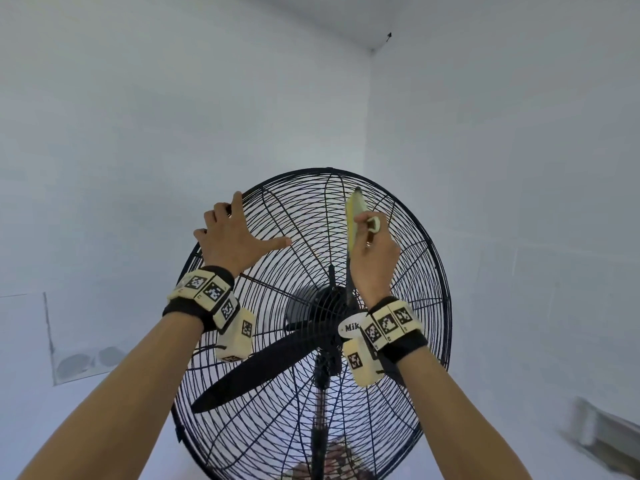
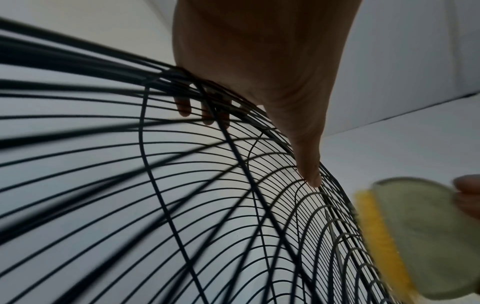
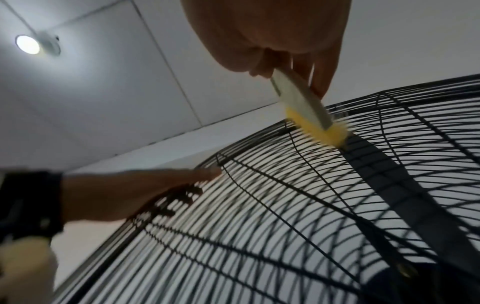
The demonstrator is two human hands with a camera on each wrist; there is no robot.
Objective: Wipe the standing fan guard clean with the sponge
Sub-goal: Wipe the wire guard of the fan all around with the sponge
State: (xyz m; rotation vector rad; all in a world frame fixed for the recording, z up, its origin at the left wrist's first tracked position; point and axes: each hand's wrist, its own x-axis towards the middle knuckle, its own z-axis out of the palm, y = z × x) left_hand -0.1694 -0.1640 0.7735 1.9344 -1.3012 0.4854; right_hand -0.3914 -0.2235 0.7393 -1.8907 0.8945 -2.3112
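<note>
The standing fan's black wire guard (image 1: pixel 304 209) (image 2: pixel 182 185) (image 3: pixel 285 205) fills the middle of the head view, with dark blades (image 1: pixel 249 375) behind it. My left hand (image 1: pixel 228 240) (image 2: pixel 259 61) (image 3: pixel 124 193) grips the guard's upper-left rim: fingers curl over the edge and the thumb lies straight on the front wires. My right hand (image 1: pixel 375 258) (image 3: pixel 272 30) holds a yellow sponge (image 1: pixel 354 216) (image 2: pixel 405 236) (image 3: pixel 311 119) with a pale backing by its small handle. The sponge's yellow face presses against the wires at the upper middle of the guard.
The fan's pole (image 1: pixel 318 427) runs down to the floor. White walls meet in a corner behind the fan. A pale low object (image 1: pixel 602 434) lies at the lower right. A ceiling light (image 3: pixel 27 44) glows overhead.
</note>
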